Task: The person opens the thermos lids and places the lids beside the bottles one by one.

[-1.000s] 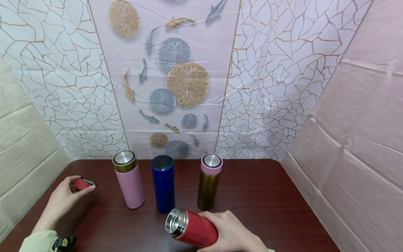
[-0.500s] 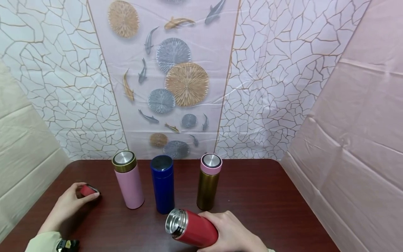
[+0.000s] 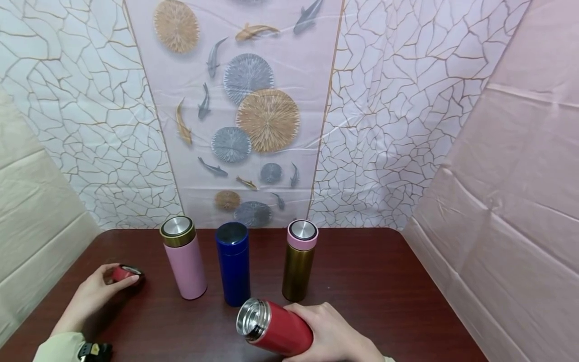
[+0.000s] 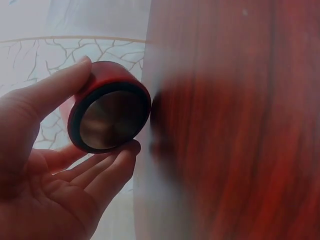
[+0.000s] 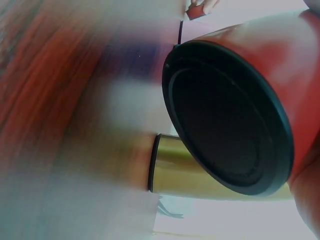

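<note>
At the left of the table, my left hand (image 3: 92, 296) pinches a red thermos lid (image 3: 124, 273) between thumb and fingers. In the left wrist view the lid (image 4: 112, 117) shows a dark rim and a metallic disc, its edge close to the tabletop; whether it touches is hard to tell. My right hand (image 3: 332, 334) grips a red thermos (image 3: 287, 329) without its lid, tilted so that its steel mouth (image 3: 253, 318) faces left. Its black base (image 5: 225, 120) fills much of the right wrist view, held off the table.
Behind stand three lidded thermoses: a pink one (image 3: 187, 269) with a gold lid, a blue one (image 3: 234, 271), and a gold one (image 3: 298, 271) with a pink lid. They stand on a dark reddish wooden table (image 3: 384, 281), with patterned cloth (image 3: 384, 125) hung behind it.
My left hand has moved slightly right and down toward the table with the lid, which now lies flatter with its disc upward. The right hand and the red thermos have stayed put.
</note>
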Demonstrator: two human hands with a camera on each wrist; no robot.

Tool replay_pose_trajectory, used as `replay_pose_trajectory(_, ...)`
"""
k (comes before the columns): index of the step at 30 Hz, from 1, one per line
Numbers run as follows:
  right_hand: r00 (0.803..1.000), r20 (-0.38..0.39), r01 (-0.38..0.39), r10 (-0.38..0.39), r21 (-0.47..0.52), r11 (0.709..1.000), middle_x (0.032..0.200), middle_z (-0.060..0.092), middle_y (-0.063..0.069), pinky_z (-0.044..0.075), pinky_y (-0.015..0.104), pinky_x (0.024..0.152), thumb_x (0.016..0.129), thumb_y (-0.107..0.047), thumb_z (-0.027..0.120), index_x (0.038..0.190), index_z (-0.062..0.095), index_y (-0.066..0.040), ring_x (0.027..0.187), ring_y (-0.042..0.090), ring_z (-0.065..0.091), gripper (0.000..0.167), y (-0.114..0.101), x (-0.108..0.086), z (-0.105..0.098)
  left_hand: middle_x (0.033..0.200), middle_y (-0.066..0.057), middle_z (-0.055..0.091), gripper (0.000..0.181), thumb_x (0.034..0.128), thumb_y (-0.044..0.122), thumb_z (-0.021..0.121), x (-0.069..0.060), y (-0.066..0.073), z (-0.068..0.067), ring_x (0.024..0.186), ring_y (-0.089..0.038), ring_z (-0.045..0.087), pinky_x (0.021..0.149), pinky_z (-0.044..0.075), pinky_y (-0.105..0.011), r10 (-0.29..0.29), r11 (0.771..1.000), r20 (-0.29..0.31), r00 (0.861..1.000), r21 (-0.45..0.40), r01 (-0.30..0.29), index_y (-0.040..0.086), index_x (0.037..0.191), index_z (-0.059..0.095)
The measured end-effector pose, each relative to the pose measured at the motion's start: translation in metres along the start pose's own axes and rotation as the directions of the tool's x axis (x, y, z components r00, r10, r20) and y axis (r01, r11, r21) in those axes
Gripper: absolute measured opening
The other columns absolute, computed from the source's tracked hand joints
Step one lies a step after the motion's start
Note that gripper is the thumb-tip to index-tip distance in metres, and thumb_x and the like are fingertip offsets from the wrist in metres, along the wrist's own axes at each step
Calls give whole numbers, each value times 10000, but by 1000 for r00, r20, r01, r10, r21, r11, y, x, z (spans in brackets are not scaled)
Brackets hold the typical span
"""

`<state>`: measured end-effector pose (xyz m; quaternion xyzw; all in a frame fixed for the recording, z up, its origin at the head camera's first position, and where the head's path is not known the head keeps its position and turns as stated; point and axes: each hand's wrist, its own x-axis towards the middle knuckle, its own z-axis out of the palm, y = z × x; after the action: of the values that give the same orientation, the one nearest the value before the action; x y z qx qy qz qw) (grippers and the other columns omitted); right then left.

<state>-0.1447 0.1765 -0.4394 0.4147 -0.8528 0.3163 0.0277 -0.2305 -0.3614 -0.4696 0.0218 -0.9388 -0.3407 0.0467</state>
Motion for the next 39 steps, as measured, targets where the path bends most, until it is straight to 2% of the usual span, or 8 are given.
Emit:
replay_pose_trajectory(6, 999, -34, -7, 5, -60, 998, 1022, 694, -170, 488, 114, 662, 784, -601, 784, 1323, 560, -338, 806, -56, 622, 641, 1, 0, -2, 1139, -297, 659, 841, 893, 505, 733, 0, -7, -1, 967, -262, 621, 741, 442, -333, -7, 1000, 8, 1000, 9, 7, -157, 1325, 446)
replay_pose_trajectory(9, 998, -59, -5, -1, -101, 995, 1000, 698, -163, 477, 111, 645, 776, -622, 777, 1317, 563, -334, 792, -58, 617, 649, 2, -1, -3, 1212, -359, 603, 853, 888, 506, 735, 1, -8, 1, 1039, -407, 617, 809, 477, -443, 7, 1000, 21, 1000, 24, -7, -172, 1316, 446)
replay_pose_trajectory(13, 998, -56, -11, 5, -96, 995, 1007, 702, -155, 482, 116, 650, 777, -616, 777, 1319, 561, -334, 800, -52, 623, 648, 2, -1, -3, 1311, -405, 504, 874, 876, 516, 741, 5, -7, 3, 1160, -546, 515, 889, 442, -597, 27, 998, 38, 999, 53, -29, -162, 1334, 435)
replay_pose_trajectory(19, 999, -47, -13, 10, -70, 997, 1022, 702, -157, 492, 122, 667, 777, -591, 793, 1318, 565, -336, 811, -46, 629, 641, 1, -2, 0, 1271, -398, 524, 845, 837, 482, 792, 11, -3, 7, 1116, -529, 534, 883, 445, -610, 40, 997, 34, 999, 62, -42, -140, 1300, 456)
replay_pose_trajectory(26, 998, -3, -65, 65, 19, 998, 1050, 705, -147, 517, 154, 672, 784, -514, 813, 1323, 564, -337, 834, -30, 639, 620, -1, -2, -2, 1243, -394, 539, 827, 831, 437, 808, 11, -4, 10, 1089, -517, 551, 875, 455, -604, 32, 998, 37, 999, 51, -34, -145, 1298, 452)
replay_pose_trajectory(34, 995, -99, 25, -35, -101, 995, 1013, 702, -161, 491, 125, 660, 770, -584, 801, 1318, 563, -331, 809, -51, 627, 649, -4, 1, -9, 1306, -439, 468, 867, 853, 429, 789, 12, -3, 8, 1153, -567, 498, 917, 431, -648, 17, 998, 77, 997, 65, -22, -186, 1331, 407)
replay_pose_trajectory(37, 979, -167, 90, -115, -152, 984, 1034, 701, -162, 496, 135, 673, 746, -584, 821, 1309, 576, -295, 828, -52, 635, 679, -4, 2, -14, 1323, -452, 448, 890, 857, 451, 777, 13, -3, 7, 1181, -581, 474, 931, 418, -662, 9, 997, 89, 996, 71, -16, -191, 1341, 395)
replay_pose_trajectory(39, 956, -223, 149, -193, -201, 968, 1055, 702, -143, 513, 154, 688, 716, -576, 847, 1302, 591, -249, 845, -36, 648, 717, -3, 3, -18, 1329, -457, 442, 901, 861, 462, 771, 13, -3, 7, 1190, -585, 466, 935, 413, -666, 8, 997, 94, 996, 74, -15, -193, 1346, 389)
